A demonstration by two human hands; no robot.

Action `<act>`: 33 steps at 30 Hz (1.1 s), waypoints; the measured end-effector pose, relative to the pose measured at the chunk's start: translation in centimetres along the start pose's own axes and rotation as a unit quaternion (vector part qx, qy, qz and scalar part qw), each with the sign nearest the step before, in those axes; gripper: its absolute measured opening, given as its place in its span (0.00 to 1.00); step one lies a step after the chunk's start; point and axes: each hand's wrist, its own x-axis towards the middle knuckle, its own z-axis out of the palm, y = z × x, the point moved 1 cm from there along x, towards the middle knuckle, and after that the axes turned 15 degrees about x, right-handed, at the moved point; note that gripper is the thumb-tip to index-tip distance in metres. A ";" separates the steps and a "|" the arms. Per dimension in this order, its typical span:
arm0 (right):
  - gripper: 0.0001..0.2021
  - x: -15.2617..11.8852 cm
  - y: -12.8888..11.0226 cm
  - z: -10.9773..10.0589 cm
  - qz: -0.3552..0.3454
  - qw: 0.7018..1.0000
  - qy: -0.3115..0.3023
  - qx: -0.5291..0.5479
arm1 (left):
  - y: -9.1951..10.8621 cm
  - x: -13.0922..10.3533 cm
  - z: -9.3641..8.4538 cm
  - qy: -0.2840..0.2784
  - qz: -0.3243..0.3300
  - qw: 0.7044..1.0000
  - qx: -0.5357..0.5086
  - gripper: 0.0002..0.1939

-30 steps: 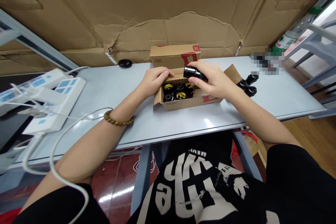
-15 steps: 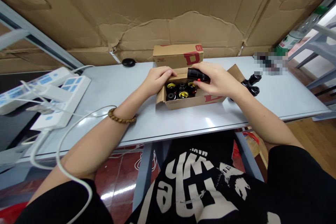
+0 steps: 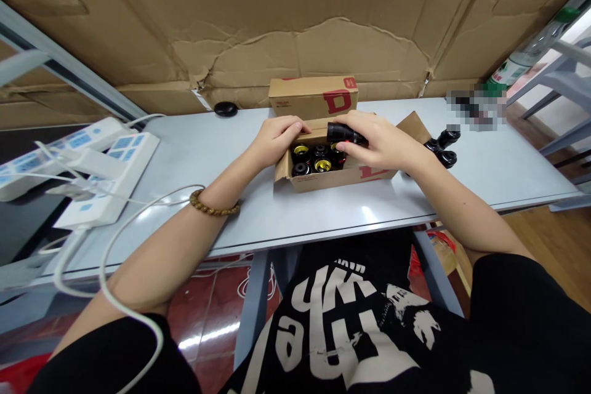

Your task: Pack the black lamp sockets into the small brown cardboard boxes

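My right hand point(image 3: 376, 138) is closed round a black flashlight point(image 3: 340, 132), which it holds tilted sideways over an open cardboard box point(image 3: 323, 182). The flashlight's ribbed end points left, and a bit of red shows near my fingers. Several black flashlights stand packed in the left part of the box, some with yellow rings point(image 3: 322, 165) at their upper ends. At the box's back left edge my left hand point(image 3: 277, 138) grips the cardboard wall, its fingers partly hidden behind the rim. The box's right half is largely covered by my right hand.
A closed cardboard box point(image 3: 300, 98) with a red D stands behind. More black flashlights point(image 3: 447, 151) are to the right, beside the raised flap point(image 3: 414, 126). White power strips point(image 3: 111, 178) with cables are at left, a black round object point(image 3: 226, 109) at the back, a plastic bottle point(image 3: 517, 64) far right.
The flashlight in my right hand has shifted slightly left and tipped a little, and less of its red part shows. My left hand stays on the box edge.
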 end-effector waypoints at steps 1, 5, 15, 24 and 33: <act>0.24 0.0 -0.1 0.0 0.003 1.000 0.000 -0.003 | 0.0 0.0 0.0 0.000 0.000 1.000 0.000 0.28; 0.22 -0.1 -0.5 -0.4 0.018 1.000 0.012 0.000 | 0.0 0.0 0.0 -0.002 0.001 1.000 0.007 0.30; 0.20 -1.2 -1.9 -2.7 0.112 0.989 -0.011 0.095 | 0.1 0.0 -0.2 -0.009 -0.001 1.000 0.013 0.26; 0.19 -0.6 -1.9 -2.5 0.097 0.993 0.009 0.072 | 0.3 0.0 -0.3 -0.010 -0.005 1.000 0.010 0.26; 0.11 -0.5 -2.4 -1.2 0.191 0.970 -0.115 0.101 | 0.3 0.0 -0.2 -0.007 0.004 1.000 0.012 0.26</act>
